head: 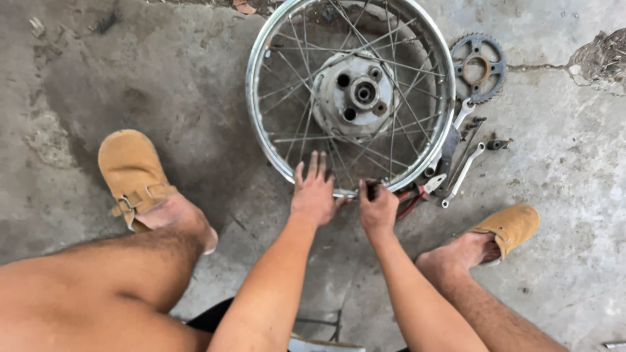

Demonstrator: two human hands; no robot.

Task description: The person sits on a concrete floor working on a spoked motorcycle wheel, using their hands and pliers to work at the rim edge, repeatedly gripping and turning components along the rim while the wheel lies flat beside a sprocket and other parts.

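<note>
A spoked metal wheel rim [261,124] with a grey hub [355,94] lies flat on the concrete floor. My left hand [314,190] rests on the near edge of the rim, fingers spread over the spokes. Just to its right, my right hand [377,207] is closed around a small dark tool [372,189] held against the rim's near edge. What the tool's tip touches is hidden by my fingers.
A toothed sprocket [479,66] lies at the rim's upper right. Wrenches [464,171], red-handled pliers [417,195] and small parts lie to the right of the rim. My feet in tan clogs [130,171] [512,225] flank the work. The concrete is cracked and stained.
</note>
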